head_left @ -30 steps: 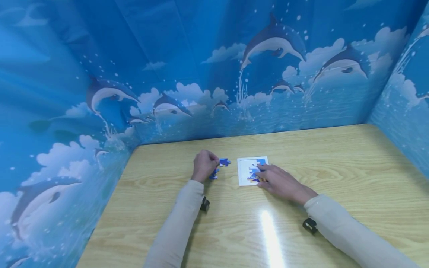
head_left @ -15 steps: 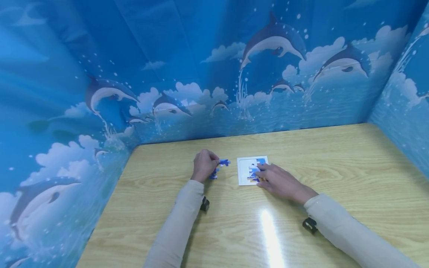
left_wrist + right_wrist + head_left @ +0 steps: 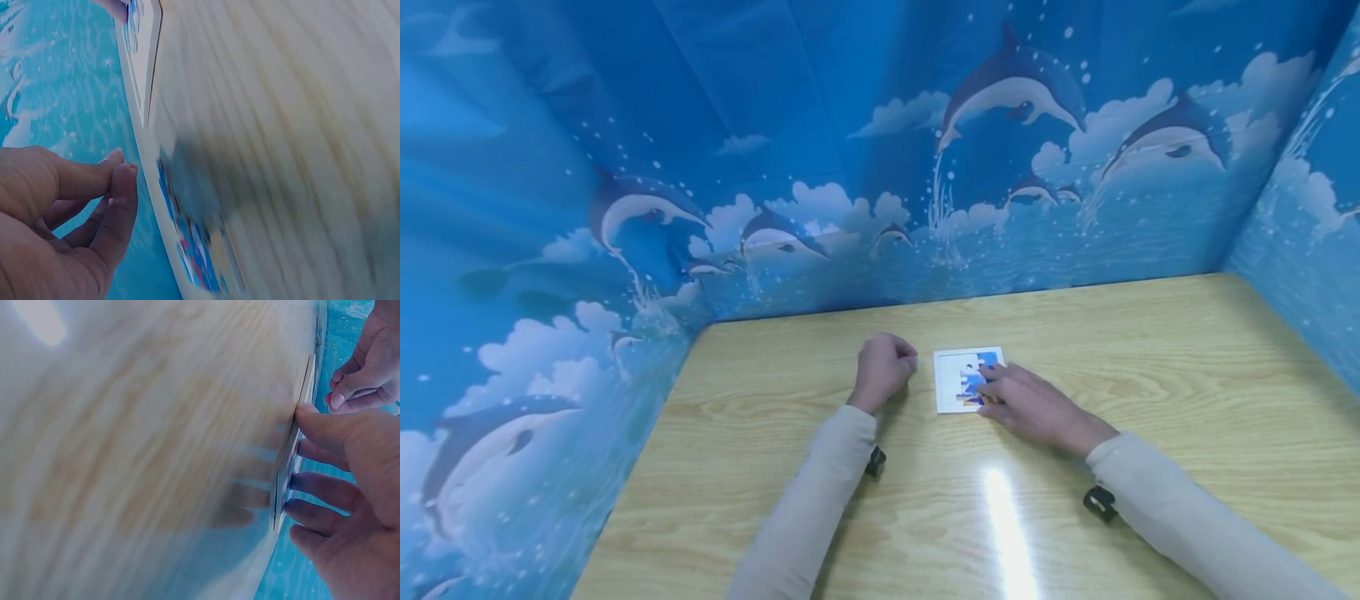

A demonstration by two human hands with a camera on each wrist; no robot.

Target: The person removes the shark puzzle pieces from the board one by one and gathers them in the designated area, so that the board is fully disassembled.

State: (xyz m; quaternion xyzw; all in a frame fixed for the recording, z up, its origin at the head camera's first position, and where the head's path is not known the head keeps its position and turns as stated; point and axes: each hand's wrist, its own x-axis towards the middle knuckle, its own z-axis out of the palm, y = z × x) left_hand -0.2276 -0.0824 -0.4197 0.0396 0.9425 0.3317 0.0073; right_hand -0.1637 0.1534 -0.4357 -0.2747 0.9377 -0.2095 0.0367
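Observation:
In the head view my left hand (image 3: pixel 883 371) is above the table, left of a white puzzle tray (image 3: pixel 949 383). Its thumb and index fingertips meet in the left wrist view, where no piece shows between them; I cannot tell whether they hold one. Colourful loose puzzle pieces (image 3: pixel 199 256) lie on the table near this hand, mostly hidden behind it in the head view. My right hand (image 3: pixel 1030 404) rests at the tray's right side. Its fingers (image 3: pixel 325 487) are extended and touch the tray. Fitted blue and orange puzzle pieces (image 3: pixel 972 380) show along the tray's right part, partly covered by that hand.
A wood-grain table (image 3: pixel 760 492) spreads around both hands. Blue curtains (image 3: pixel 850 125) printed with dolphins stand along its back and sides. Black wrist cameras (image 3: pixel 1101 503) hang under the sleeves. A bright light streak (image 3: pixel 1007 525) reflects off the table front.
My left hand has shifted right towards the tray and now covers the loose pieces that showed beside it. My right hand stays at the tray.

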